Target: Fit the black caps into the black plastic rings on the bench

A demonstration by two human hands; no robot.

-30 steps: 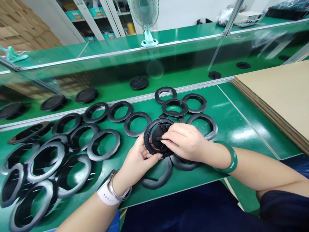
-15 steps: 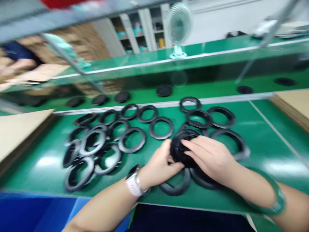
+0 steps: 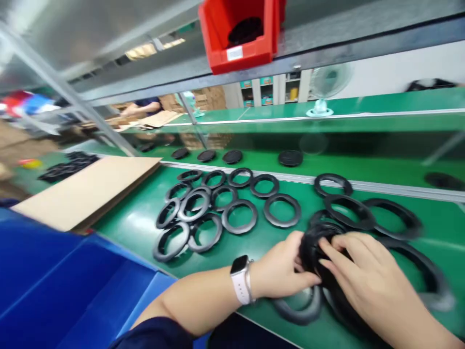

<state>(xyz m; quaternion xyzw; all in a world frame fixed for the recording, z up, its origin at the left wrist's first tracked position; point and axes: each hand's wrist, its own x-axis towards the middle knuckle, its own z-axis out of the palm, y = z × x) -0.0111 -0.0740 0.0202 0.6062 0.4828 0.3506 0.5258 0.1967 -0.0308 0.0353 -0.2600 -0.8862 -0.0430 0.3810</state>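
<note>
Support the black round part (image 3: 315, 252) near the table's (image 3: 138, 220) front edge with the left hand (image 3: 281, 271) curled around it while the right hand's (image 3: 366, 281) bent fingers press evenly.

Matt black plastic on glossy green
Rings (image 3: 282, 210) look like matt plastic; the table (image 3: 134, 224) is glossy; cardboard sheet (image 3: 87, 190) is matt.

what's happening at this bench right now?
A person at a green workbench holds one round black plastic part between both hands: the left hand, smartwatch on its wrist, grips it from the left, and the right hand covers it from the right. Many loose black rings lie spread on the bench around it. Black discs sit on the conveyor strip behind. A red bin sits on the shelf above, a cardboard sheet and a blue crate to the left.
</note>
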